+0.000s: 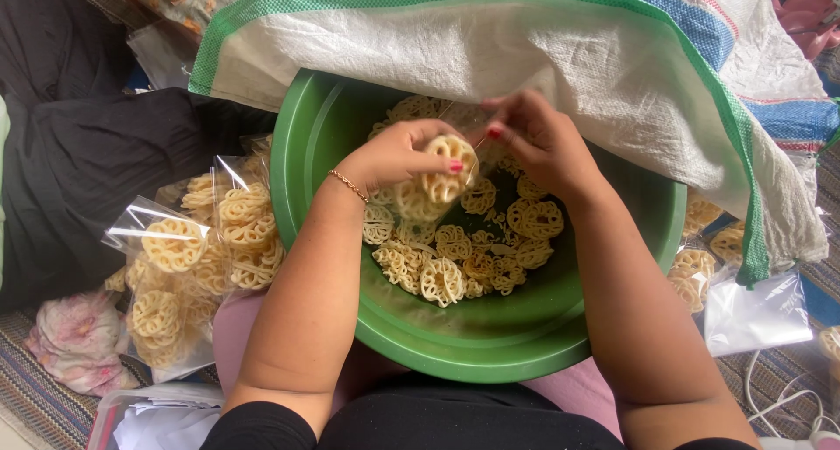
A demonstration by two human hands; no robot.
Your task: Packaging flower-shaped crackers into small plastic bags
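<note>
A white woven sack [525, 56] with a green hem drapes across the upper half of the frame, over the far rim of a green basin [332, 266] that fills the centre. Loose rosette-shaped fried snacks [442, 279] lie on the basin floor, below and toward the bottom of the frame from both hands. Filled clear bags [188, 266] of the same snacks are stacked at the left of the frame, outside the basin.

The left hand [398, 157] sits at centre frame; its fingers are closed around a clear bag of stacked snacks [437, 183], whose mouth points right toward the other hand. The right hand [538, 139] is just beside it, upper right of the stack, fingers pinched shut on the thin plastic at the bag mouth [477, 122].
</note>
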